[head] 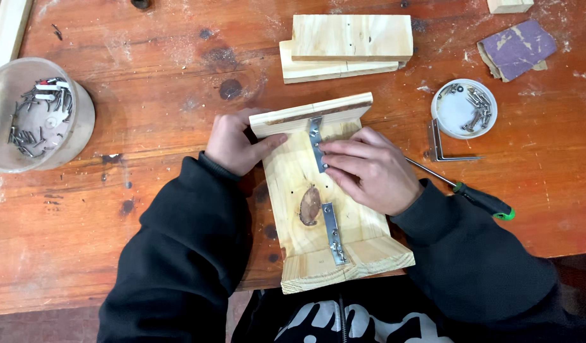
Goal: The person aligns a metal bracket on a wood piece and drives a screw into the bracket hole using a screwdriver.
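A pale pine board [299,184] with a dark knot lies lengthwise in front of me, a wooden end piece [312,114] standing at its far end and another [347,257] at the near end. My left hand [233,145] grips the left side of the far end piece, thumb on the board. My right hand [372,168] presses its fingertips on a metal angle bracket [316,143] at the far joint. A second bracket [333,234] sits screwed at the near joint.
A screwdriver [477,198] with black and green handle lies right of my right hand. Beyond it are a loose metal bracket [440,146], a white lid of screws [464,108], sandpaper [516,47], stacked wood pieces [347,47], and a tub of nails [36,114] at left.
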